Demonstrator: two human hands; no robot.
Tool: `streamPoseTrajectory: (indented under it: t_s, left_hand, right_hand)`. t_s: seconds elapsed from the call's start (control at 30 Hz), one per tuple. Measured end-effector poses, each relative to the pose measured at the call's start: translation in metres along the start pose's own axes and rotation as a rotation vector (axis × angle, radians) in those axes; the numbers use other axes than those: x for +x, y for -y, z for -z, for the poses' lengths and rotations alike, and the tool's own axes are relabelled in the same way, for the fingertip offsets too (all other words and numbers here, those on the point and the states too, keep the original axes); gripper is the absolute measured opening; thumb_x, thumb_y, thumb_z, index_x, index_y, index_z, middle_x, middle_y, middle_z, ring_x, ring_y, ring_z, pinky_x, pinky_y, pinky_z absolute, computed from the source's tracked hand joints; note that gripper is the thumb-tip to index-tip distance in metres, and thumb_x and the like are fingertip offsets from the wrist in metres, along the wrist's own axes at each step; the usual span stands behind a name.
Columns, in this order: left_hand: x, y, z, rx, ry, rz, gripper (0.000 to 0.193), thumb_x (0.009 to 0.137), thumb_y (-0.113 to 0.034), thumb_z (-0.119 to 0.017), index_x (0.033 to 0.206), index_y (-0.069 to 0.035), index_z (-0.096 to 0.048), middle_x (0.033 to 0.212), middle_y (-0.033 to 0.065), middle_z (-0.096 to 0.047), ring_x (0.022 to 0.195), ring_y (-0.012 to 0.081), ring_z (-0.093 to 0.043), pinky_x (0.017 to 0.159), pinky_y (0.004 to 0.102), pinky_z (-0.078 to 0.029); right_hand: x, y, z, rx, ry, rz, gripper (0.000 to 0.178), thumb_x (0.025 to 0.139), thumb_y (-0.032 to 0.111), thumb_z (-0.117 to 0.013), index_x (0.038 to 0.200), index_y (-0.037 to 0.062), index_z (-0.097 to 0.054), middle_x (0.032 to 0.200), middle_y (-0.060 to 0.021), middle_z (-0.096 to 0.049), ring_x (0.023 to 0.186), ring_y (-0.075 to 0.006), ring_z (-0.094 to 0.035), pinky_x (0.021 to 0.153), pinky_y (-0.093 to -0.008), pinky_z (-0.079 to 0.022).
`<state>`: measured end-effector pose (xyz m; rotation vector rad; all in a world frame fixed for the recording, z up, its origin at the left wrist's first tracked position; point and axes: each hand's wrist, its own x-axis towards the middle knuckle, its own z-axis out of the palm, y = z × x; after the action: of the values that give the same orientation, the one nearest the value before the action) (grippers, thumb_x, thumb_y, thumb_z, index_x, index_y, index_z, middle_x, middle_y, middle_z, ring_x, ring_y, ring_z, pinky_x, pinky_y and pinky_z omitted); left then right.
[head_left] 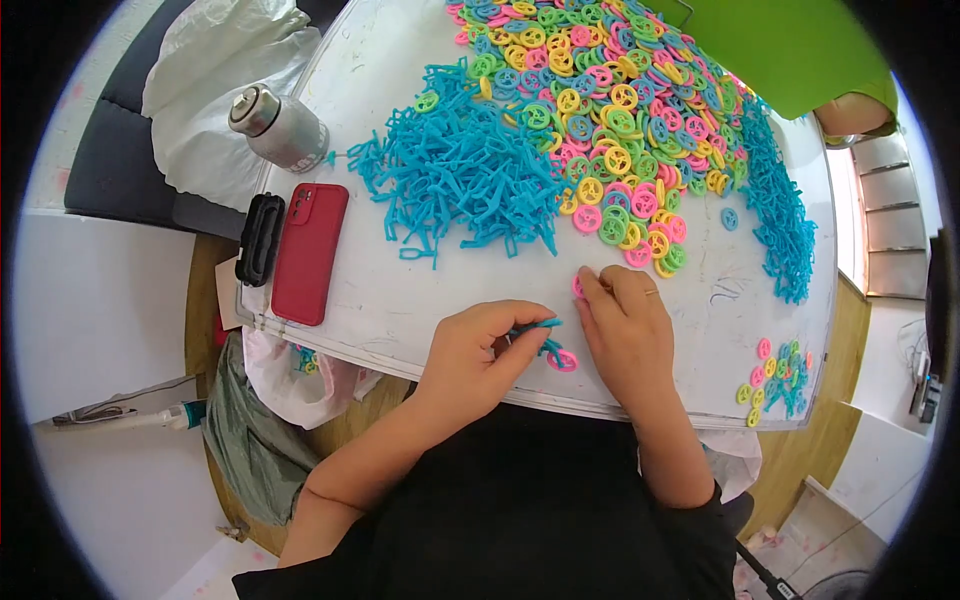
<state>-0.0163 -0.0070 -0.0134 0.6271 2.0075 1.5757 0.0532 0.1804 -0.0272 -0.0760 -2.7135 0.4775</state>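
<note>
My left hand is closed in a pinch around teal plastic forked pieces. A pink spoked ring hangs at the end of one of these pieces. To its right, my right hand pinches another pink ring between thumb and fingertips; fingers hide part of it. Both hands are over the near part of the white table. Beyond them lies a heap of teal forked pieces, beside a large heap of pink, yellow, green and blue spoked rings.
A red phone, a black case and a metal bottle stand along the left of the white table. More teal pieces lie at the right edge. A small group of joined rings sits at the near right corner.
</note>
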Motion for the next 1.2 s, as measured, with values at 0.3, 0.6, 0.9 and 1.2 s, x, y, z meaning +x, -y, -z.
streamPoseTrajectory:
  t_s: [0.3,0.6,0.9,1.2]
  left_hand:
    - [0.0,0.002,-0.003,-0.157,-0.008,0.024,0.02,0.093,-0.003,-0.066,0.112,0.002,-0.068,0.1,0.0084,-0.072,0.093,0.0123,-0.066,0.08,0.0253,-0.05]
    - [-0.003,0.003,-0.009,-0.37,0.01,0.05,0.019,0.095,-0.003,-0.064,0.114,0.002,-0.066,0.103,0.0079,-0.071,0.094,0.0121,-0.065,0.081,0.0257,-0.05]
    - [0.0,0.005,-0.012,0.226,-0.156,-0.46,0.022,0.081,-0.001,-0.074,0.103,-0.003,-0.07,0.09,0.0104,-0.072,0.076,0.0237,-0.068,0.068,0.0314,-0.052]
    - [-0.002,0.002,-0.013,0.396,-0.162,-0.561,0.017,0.079,-0.004,-0.075,0.094,-0.007,-0.068,0.089,0.0079,-0.071,0.078,0.0267,-0.068,0.067,0.0358,-0.052]
  right_hand:
    - [-0.001,-0.007,0.004,0.057,-0.033,0.034,0.027,0.078,-0.003,-0.069,0.105,0.0019,-0.069,0.098,-0.0091,-0.063,0.087,-0.0252,-0.062,0.073,-0.0347,-0.051]
    - [-0.002,0.017,0.018,1.539,0.125,-0.688,0.011,0.093,0.006,-0.067,0.1,-0.0007,-0.063,0.099,-0.0105,-0.07,0.09,-0.0152,-0.065,0.08,-0.0288,-0.053]
    - [-0.008,0.023,0.013,1.652,0.112,-0.846,0.012,0.098,0.013,-0.062,0.096,0.0009,-0.06,0.1,-0.0152,-0.07,0.088,-0.0168,-0.066,0.08,-0.0316,-0.054]
    - [-0.013,0.024,0.01,1.543,0.098,-0.801,0.012,0.097,0.011,-0.062,0.101,0.0001,-0.06,0.097,-0.0119,-0.069,0.089,-0.0155,-0.065,0.078,-0.0291,-0.054]
